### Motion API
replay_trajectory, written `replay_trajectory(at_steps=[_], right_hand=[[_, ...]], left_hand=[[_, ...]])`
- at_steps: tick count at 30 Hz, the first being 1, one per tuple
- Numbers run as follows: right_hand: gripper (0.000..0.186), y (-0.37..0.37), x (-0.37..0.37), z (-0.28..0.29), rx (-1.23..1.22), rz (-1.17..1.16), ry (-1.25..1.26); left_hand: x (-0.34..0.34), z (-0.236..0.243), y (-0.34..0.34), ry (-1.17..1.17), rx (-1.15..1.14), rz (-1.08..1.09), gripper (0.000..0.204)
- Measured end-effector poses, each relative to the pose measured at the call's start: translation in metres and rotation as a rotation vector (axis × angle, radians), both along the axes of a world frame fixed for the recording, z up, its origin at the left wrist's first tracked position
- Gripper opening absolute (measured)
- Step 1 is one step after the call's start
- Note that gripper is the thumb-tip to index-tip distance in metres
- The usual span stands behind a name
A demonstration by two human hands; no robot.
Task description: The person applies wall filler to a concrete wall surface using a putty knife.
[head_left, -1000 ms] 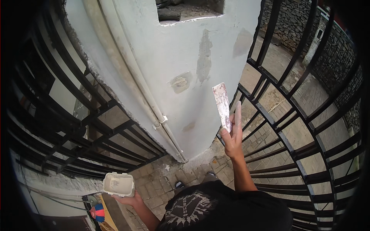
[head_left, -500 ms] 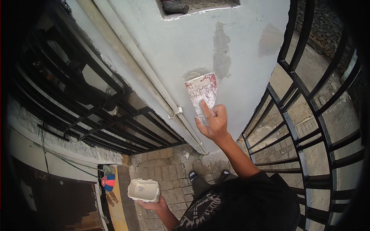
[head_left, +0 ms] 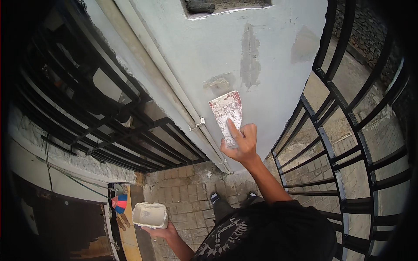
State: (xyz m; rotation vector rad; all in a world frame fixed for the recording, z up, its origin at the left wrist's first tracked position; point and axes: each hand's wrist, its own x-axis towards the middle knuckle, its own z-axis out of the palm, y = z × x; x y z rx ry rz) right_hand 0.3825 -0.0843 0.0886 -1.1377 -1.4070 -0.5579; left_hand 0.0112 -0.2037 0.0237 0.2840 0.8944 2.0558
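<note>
My right hand grips a putty knife with a broad blade smeared white and reddish. The index finger lies along the blade, whose wide edge points up the pale grey wall. Just above that edge is a damp-looking putty patch. A longer grey patch runs upright to its right, and another grey patch sits near the wall's right edge. Low on the left, my left hand holds a white plastic tub from beneath, with pale putty inside.
Pipes run down the wall's left side. Black metal bars stand to the left, and a black gate to the right. A recess opens at the top. Below are paving bricks and my feet.
The putty knife has moved down, uncovering more of the damp patch above its edge. My left hand and the tub have shifted slightly left.
</note>
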Motion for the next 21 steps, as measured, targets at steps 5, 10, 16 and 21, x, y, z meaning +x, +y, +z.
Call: replay_trajectory(at_steps=[5, 10, 16, 21], right_hand=[[0.067, 0.005, -0.002, 0.04, 0.09, -0.08, 0.005], [0.064, 0.003, -0.003, 0.023, -0.054, -0.137, -0.002], [0.068, -0.019, -0.014, 0.036, -0.038, -0.106, 0.056], [0.069, 0.036, -0.005, 0.007, 0.066, -0.166, 0.0]], left_hand=[[-0.01, -0.007, 0.022, -0.031, 0.022, -0.1, 0.065], [-0.006, -0.003, 0.052, -0.078, 0.089, -0.13, 0.064], [-0.015, 0.0, 0.069, -0.051, 0.074, -0.14, 0.065], [-0.016, 0.007, 0.086, -0.066, 0.073, -0.172, 0.066]])
